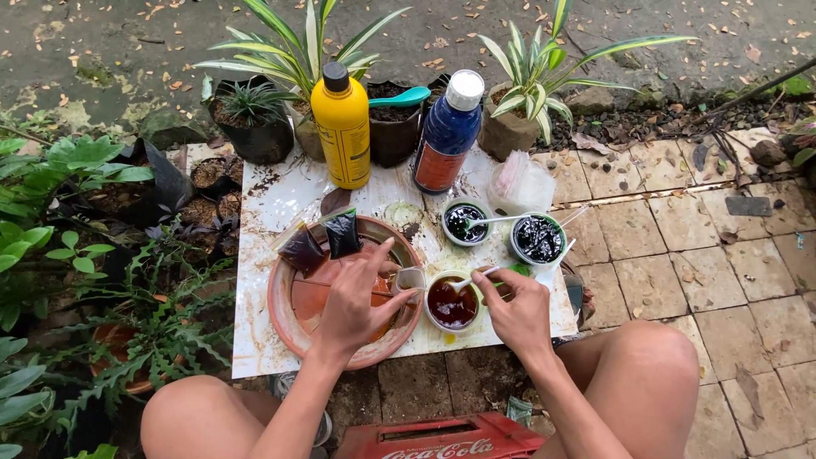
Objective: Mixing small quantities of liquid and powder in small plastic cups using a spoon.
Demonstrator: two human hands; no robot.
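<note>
My left hand (pixel 355 302) hovers over a terracotta saucer (pixel 289 327) and pinches a small clear packet (pixel 410 279) next to a white cup of brown liquid (pixel 451 303). My right hand (pixel 515 310) grips a white spoon (pixel 473 278) that dips into that cup. Two dark filled sachets (pixel 323 240) lean at the saucer's far rim. Two more white cups of black liquid (pixel 464 221) (pixel 538 239) stand behind, each with a white spoon in it.
A yellow bottle (pixel 342 127) and a blue bottle (pixel 448 132) stand at the back of the white board (pixel 255 255). Potted plants (pixel 255 119) line the back and left. A crumpled clear bag (pixel 518 183) lies right. A red crate (pixel 442 438) sits between my knees.
</note>
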